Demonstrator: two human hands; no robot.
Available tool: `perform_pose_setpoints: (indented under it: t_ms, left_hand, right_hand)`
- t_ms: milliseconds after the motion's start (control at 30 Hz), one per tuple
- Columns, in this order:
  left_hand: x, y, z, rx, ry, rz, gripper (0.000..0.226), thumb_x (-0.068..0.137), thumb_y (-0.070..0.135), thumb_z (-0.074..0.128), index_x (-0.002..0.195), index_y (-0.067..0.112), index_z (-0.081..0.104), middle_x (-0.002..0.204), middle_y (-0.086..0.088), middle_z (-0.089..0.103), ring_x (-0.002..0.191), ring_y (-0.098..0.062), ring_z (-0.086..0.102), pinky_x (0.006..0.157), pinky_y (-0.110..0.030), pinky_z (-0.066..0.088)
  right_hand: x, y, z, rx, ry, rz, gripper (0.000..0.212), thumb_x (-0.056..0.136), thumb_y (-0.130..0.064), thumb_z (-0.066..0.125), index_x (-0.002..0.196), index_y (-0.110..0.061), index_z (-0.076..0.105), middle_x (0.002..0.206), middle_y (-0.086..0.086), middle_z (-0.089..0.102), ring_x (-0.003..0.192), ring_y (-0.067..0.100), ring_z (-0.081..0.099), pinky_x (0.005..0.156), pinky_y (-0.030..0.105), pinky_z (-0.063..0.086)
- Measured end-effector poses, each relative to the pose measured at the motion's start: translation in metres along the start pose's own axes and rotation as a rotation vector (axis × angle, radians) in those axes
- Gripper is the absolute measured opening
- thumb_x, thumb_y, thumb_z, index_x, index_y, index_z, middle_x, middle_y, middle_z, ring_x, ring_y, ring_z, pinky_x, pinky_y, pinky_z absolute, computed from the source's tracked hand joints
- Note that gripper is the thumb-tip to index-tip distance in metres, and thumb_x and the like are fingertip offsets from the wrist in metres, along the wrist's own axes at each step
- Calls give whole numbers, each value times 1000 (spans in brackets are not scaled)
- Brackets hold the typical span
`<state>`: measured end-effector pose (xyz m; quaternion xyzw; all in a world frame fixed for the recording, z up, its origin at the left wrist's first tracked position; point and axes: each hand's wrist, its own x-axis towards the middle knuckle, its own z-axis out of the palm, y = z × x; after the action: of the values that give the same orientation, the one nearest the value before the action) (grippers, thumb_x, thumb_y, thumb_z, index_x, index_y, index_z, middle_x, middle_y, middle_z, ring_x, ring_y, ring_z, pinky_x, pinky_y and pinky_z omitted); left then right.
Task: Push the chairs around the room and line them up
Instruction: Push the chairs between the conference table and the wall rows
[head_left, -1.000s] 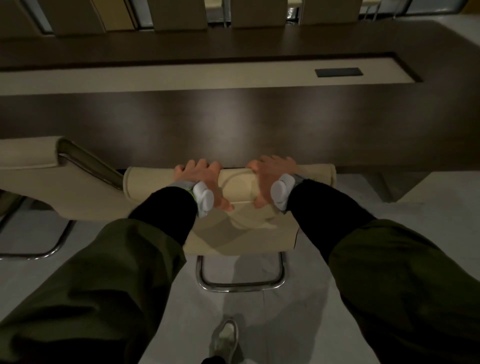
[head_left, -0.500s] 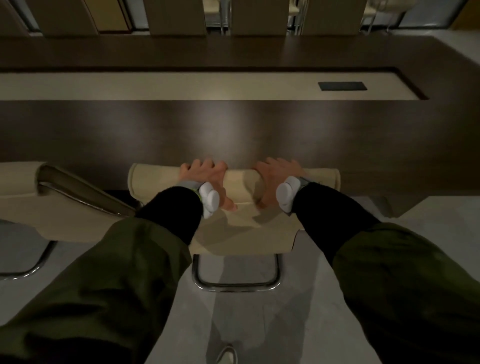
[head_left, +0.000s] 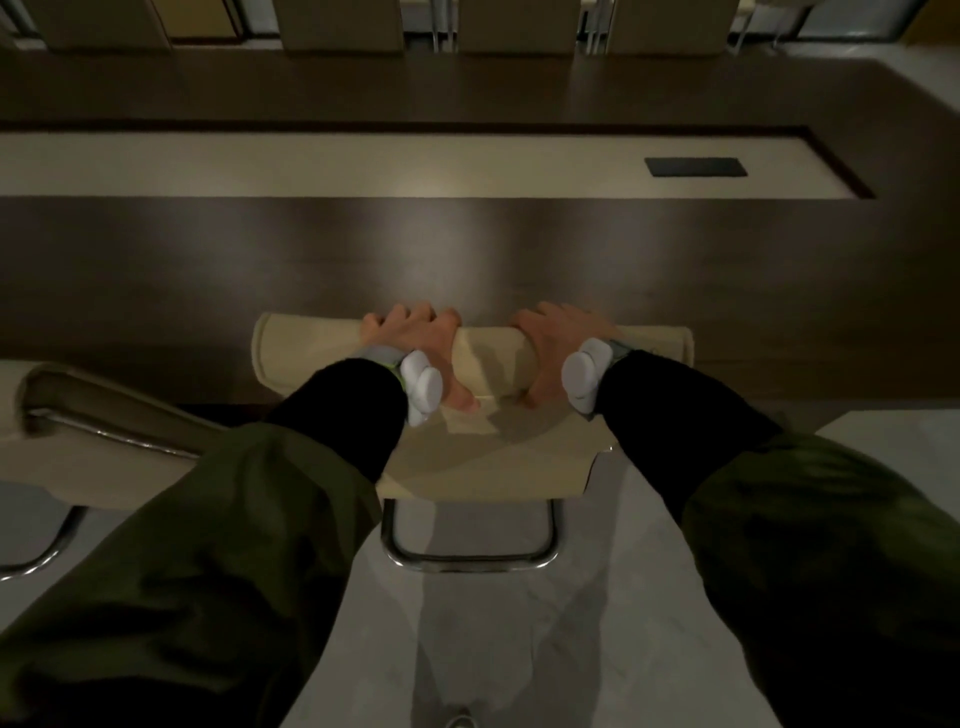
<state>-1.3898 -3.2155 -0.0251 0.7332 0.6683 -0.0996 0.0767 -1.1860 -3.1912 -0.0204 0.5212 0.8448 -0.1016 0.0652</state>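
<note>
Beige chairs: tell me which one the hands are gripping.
The centre chair, tucked against the conference table: left hand and right hand grip its backrest top. The neighbouring chair at left is untouched.

— How is the light?
— Dim and warm. A soft sheen lies on the dark table (head_left: 519, 249), perhaps from overhead lamps; grey shadows fall on the near floor (head_left: 649, 597).
— And sharpness?
— Soft overall. The wide lens bends the far edges, and the sleeves (head_left: 831, 571) sink into murk.

A cream chair (head_left: 483, 457) stands upright, its rolled top edge under the fingers (head_left: 410, 319); a second cream chair (head_left: 78, 447) stands just left.
</note>
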Motion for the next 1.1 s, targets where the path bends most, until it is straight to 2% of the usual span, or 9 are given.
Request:
perform_pose_setpoints:
  t_ms: [167, 333, 467, 567, 733, 833, 933, 1000, 1100]
  left_hand:
    - [-16, 5, -3, -36, -38, 9, 92, 54, 76, 77, 129, 35, 41, 122, 0, 44, 116, -30, 41, 100, -48, 30]
    - [-23, 8, -4, -51, -38, -14, 93, 53, 73, 80, 128, 35, 42, 121, -1, 44, 118, -30, 41, 100, -48, 30]
    - [-30, 12, -1, -42, -23, -49, 92, 51, 73, 81, 124, 33, 41, 120, -4, 43, 120, -29, 41, 96, -45, 30]
    - [-31, 17, 1, -43, -12, -80, 88, 54, 61, 85, 123, 27, 42, 121, -8, 42, 121, -30, 40, 100, -44, 29]
    - [-44, 42, 8, 21, 91, -101, 64, 76, 36, 74, 127, 15, 42, 130, -15, 40, 123, -35, 40, 103, -46, 32]
    - [-51, 66, 7, 26, 152, -62, 71, 77, 46, 76, 131, 13, 42, 131, -15, 40, 122, -36, 42, 99, -46, 37]
    - [-57, 100, -1, -33, 128, 20, 55, 92, 42, 64, 135, 15, 43, 136, -16, 38, 126, -36, 38, 103, -48, 37]
    - [-57, 124, -5, -27, 104, 102, 50, 96, 38, 60, 134, 12, 41, 136, -19, 36, 126, -38, 37, 103, -47, 35]
    - [-70, 168, -10, 20, 58, 254, 51, 98, 38, 57, 136, 10, 40, 139, -21, 37, 126, -38, 41, 103, -42, 34]
  right_hand:
    - [-15, -4, 9, -16, 54, 20, 82, 58, -60, 79, 130, -37, 46, 121, -2, 52, 112, 28, 52, 91, 39, 37]
    - [-21, -6, 26, -59, 148, 110, 88, 48, -58, 83, 126, -39, 45, 118, -4, 52, 108, 26, 53, 83, 36, 36]
    - [-34, -12, 30, -4, 186, 169, 74, 70, -55, 74, 135, -34, 45, 128, 0, 51, 118, 28, 49, 96, 35, 32]
    - [-47, -15, 34, 20, 268, 206, 68, 78, -53, 69, 140, -36, 44, 137, -3, 50, 122, 25, 47, 96, 31, 27]
    - [-79, -5, 33, 54, 160, 189, 94, 80, -44, 74, 155, -26, 21, 161, 1, 20, 149, 24, 16, 115, 37, 15]
    - [-103, 0, 25, 76, 87, 167, 105, 76, -44, 80, 156, -21, 16, 164, 5, 11, 150, 24, 9, 117, 36, 11]
    - [-133, 11, 26, 152, 66, 211, 103, 78, -44, 79, 157, -19, 18, 164, 7, 9, 150, 27, 7, 120, 39, 15]
    - [-152, 18, 31, 216, 15, 297, 97, 82, -43, 76, 156, -16, 20, 163, 9, 14, 149, 29, 14, 118, 38, 21]
    - [-190, 37, 38, 253, 9, 462, 69, 85, -38, 73, 143, -10, 46, 145, 13, 47, 133, 29, 45, 105, 34, 38]
